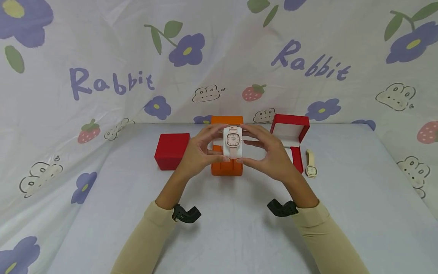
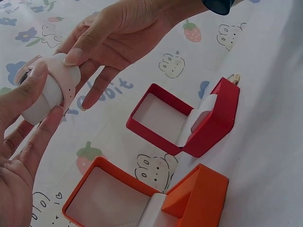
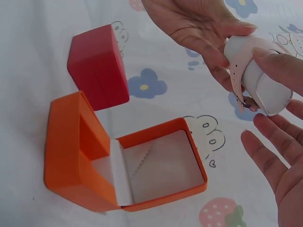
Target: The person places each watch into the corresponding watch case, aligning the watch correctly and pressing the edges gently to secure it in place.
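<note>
A watch (image 1: 233,139) with a squarish pale face and a pink strap is wrapped round a white cushion (image 3: 274,97). My left hand (image 1: 201,149) grips one end of the cushion between thumb and fingers. At its other end my right hand (image 1: 270,152) pinches it, thumb below and index finger above in the head view. Both hold it raised over an orange box (image 1: 227,170), whose lid stands up. White lining shows inside that box in the wrist views. Part of the strap is bent round behind the cushion.
To the left stands a closed red box (image 1: 172,152). On the right is an open red box (image 2: 218,123) with something pale inside, partly behind my right hand. A watch with a cream strap (image 1: 311,170) lies beside it. A printed cloth (image 1: 219,72) hangs behind the table.
</note>
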